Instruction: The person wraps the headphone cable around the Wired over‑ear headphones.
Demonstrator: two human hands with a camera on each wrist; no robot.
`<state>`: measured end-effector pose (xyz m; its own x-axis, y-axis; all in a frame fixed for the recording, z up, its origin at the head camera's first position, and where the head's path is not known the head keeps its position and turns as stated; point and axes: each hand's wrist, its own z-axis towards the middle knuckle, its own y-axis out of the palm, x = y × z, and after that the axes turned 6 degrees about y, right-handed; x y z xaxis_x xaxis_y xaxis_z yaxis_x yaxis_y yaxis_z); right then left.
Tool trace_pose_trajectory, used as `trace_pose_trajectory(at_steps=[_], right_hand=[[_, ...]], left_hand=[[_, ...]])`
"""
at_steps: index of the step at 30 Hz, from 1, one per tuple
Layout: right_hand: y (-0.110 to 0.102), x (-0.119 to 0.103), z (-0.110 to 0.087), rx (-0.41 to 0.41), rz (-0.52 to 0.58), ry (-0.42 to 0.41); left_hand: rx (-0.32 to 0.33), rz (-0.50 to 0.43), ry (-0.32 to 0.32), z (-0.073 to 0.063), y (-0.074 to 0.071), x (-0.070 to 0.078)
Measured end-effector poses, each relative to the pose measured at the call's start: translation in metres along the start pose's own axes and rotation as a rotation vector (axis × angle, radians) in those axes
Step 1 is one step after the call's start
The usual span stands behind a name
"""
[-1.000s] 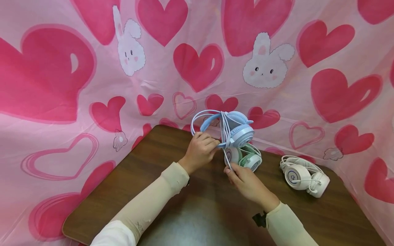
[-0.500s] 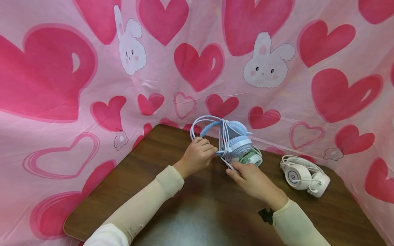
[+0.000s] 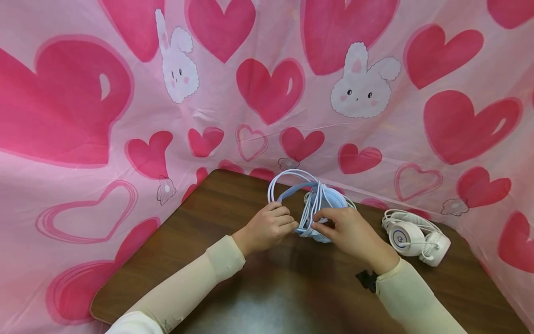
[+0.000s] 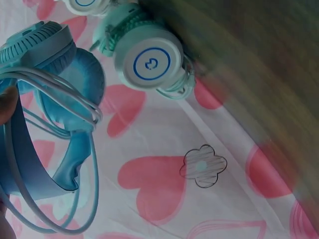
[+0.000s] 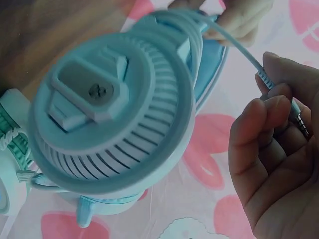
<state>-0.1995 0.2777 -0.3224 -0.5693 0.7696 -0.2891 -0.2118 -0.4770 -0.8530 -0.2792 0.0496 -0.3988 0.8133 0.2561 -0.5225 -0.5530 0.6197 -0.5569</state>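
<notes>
Light-blue headphones (image 3: 335,198), wrapped in their own cable, are held up by my left hand (image 3: 267,228), which grips the headband. Loops of the cable (image 3: 288,171) arch above that hand. My right hand (image 3: 352,234) is close beside the cable bundle. In the right wrist view, its thumb and fingers pinch the end of the cable at the plug (image 5: 269,82), whose metal tip shows below the fingers. One ear cup (image 5: 99,114) of the headphones faces that camera. At the left wrist view's edge, only a little of my left hand (image 4: 6,105) shows.
Green-and-white headphones (image 4: 149,62) lie on the brown table (image 3: 187,250), mostly hidden behind the blue pair in the head view. White headphones (image 3: 406,239) lie at the table's right side. A pink heart-patterned cloth (image 3: 267,93) hangs behind the table.
The blue headphones have come lower and now cover most of the green pair. My right hand has moved up to the cable bundle, still holding the cable end.
</notes>
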Motion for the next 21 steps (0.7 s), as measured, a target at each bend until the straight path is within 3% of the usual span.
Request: trace_pose_trajectory(at_steps=[4,15,21], right_hand=[[0.000,0.003,0.002,0.008,0.019,-0.013],[0.000,0.006,0.004,-0.070,0.026,0.053],[0.001,0.011,0.005,-0.107,0.044,0.056]], left_hand=[[-0.007,-0.012,0.009,-0.001,-0.001,0.005],[-0.043,-0.054,0.040,-0.005,-0.005,0.009],[-0.037,-0.055,0.105,-0.006,-0.010,0.010]])
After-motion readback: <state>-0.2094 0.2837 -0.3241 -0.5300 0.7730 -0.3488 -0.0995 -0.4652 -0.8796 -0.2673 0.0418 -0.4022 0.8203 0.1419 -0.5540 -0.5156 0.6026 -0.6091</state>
